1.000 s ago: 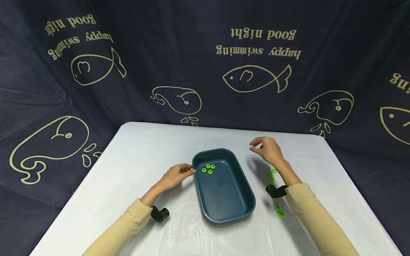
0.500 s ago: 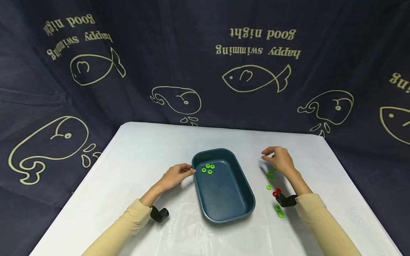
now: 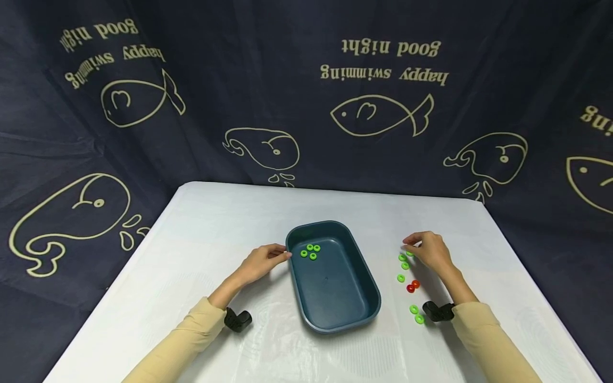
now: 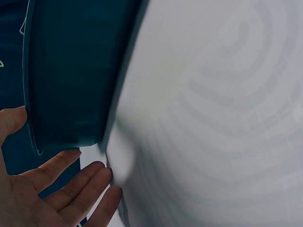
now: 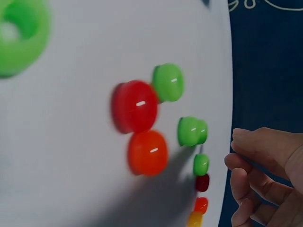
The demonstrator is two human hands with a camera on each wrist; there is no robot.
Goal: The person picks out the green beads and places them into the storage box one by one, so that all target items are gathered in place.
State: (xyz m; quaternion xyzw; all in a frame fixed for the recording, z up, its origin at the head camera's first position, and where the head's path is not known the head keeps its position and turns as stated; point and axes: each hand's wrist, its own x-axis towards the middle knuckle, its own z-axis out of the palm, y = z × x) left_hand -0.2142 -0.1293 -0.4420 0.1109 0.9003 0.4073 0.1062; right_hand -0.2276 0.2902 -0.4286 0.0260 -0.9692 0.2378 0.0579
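My left hand point(image 3: 263, 262) is at the left rim of a dark teal plastic basin point(image 3: 299, 303), thumb at the rim and fingers along the outer wall in the left wrist view. Inside lie several green ring-shaped beads point(image 3: 309, 248). To the right of the basin, my right hand point(image 3: 431, 251) hovers over more green ring beads point(image 3: 405, 265), partly covering the farthest one. Its thumb and forefinger are slightly apart with nothing visible between them. A red bead point(image 5: 136, 106) and an orange bead point(image 5: 149, 152) sit near the wrist, green ones point(image 5: 168, 82) beside them.
A white cover drapes the table point(image 3: 230, 213), with a dark curtain point(image 3: 306, 106) printed with fish hanging behind. Two green rings point(image 3: 416, 314) lie nearer me by the right wrist's black camera point(image 3: 438, 311). Beyond, the right wrist view shows dark red, orange and yellow beads point(image 5: 195, 219).
My right hand has moved rightward and closer to me, down toward the green beads. Red and orange beads and a green ring have come out from behind the arm. My left hand stays put.
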